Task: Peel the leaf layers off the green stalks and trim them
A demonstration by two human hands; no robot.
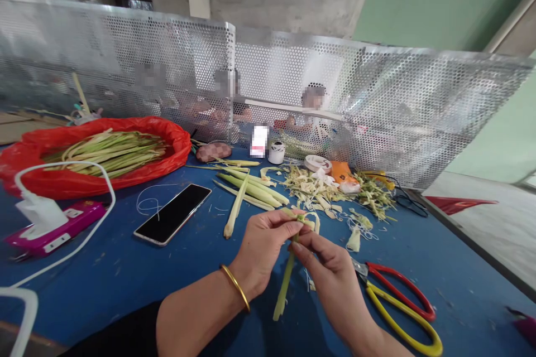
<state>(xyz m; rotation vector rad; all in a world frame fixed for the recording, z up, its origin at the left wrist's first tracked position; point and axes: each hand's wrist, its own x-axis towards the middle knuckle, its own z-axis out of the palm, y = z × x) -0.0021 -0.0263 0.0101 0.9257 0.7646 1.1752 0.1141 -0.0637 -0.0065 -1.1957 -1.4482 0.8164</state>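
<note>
At lower centre, a green leaf strip [283, 290] slants between the hands, its long axis running from a loose lower end, over the tabletop [125, 290], up and slightly right to its gripped top. Scissors [402, 301] lie at lower right, beside the right wrist. The right hand [333, 265] pinches the strip just below its top, from the right; the left hand [259, 248] pinches the folded top itself, from the left. Both touch it, so neither is clearly nearer. Farther up the frame lie pale leaf stalks [262, 194], then a scrap pile [304, 184] right of centre; a perforated screen [419, 95] stands behind.
</note>
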